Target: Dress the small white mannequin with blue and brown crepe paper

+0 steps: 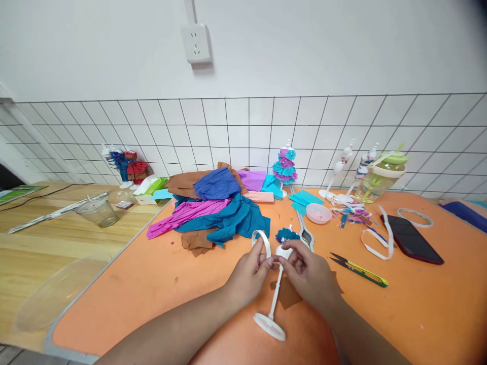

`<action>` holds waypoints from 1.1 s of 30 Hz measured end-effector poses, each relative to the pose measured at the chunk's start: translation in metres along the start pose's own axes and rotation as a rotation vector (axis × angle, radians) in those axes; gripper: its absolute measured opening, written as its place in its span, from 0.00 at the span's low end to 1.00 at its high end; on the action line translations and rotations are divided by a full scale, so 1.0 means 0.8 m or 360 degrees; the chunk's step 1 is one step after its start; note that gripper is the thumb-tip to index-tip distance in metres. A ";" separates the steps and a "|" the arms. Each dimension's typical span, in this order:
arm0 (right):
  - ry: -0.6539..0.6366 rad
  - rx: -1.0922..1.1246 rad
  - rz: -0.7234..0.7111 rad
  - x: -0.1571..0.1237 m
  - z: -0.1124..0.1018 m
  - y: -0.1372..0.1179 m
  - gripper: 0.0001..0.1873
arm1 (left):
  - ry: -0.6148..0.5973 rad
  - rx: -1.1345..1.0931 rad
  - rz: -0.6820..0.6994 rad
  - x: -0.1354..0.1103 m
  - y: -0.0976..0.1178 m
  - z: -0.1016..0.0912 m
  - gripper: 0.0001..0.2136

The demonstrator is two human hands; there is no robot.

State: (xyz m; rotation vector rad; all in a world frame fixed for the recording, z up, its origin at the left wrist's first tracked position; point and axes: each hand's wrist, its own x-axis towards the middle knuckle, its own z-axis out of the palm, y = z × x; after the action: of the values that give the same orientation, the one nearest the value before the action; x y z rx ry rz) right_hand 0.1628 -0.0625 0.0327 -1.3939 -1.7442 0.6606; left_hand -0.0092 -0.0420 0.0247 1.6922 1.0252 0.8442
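Left hand [249, 271] fingers pinch a thin white tape strip [262, 239] | right hand [306, 271] fingers closed on a small white plastic doll stand [274, 296] with a blue crepe-paper ruffle [287, 234], over the orange table mat [152, 294] | looks light, paper tears easily; hold the stiff stem.

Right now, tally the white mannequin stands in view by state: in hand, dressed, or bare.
In hand, between left hand and right hand: 1, the held stand with a blue ruffle.
Dressed: 3, the purple-and-teal one and the blue and red pair at far left.
Bare, beside the bottle: 2.
Total: 6
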 end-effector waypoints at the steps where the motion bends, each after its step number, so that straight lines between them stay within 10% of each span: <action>1: 0.0105 -0.0168 -0.0184 0.000 -0.004 0.002 0.06 | -0.0019 0.0076 0.0021 0.000 -0.001 -0.001 0.22; 5: 0.0210 -0.0544 -0.0730 0.000 -0.006 0.012 0.08 | -0.0135 0.0302 0.0102 0.000 -0.001 -0.004 0.16; 15: 0.0443 -0.0798 -0.1179 -0.003 -0.008 0.018 0.06 | -0.0284 0.0265 0.0048 -0.004 0.007 0.002 0.14; 23: 0.0333 -0.0596 -0.0670 0.001 -0.012 0.017 0.09 | -0.0368 0.0389 0.0101 -0.008 0.016 -0.027 0.23; 33: 0.0155 -0.0667 -0.0169 0.016 -0.041 0.020 0.18 | -0.0455 -0.0320 0.0001 -0.015 -0.029 -0.045 0.23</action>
State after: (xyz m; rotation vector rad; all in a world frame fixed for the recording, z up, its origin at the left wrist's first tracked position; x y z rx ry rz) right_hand 0.1980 -0.0483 0.0413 -1.5649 -1.9337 0.1681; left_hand -0.0517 -0.0349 0.0129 1.5861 0.7210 0.6586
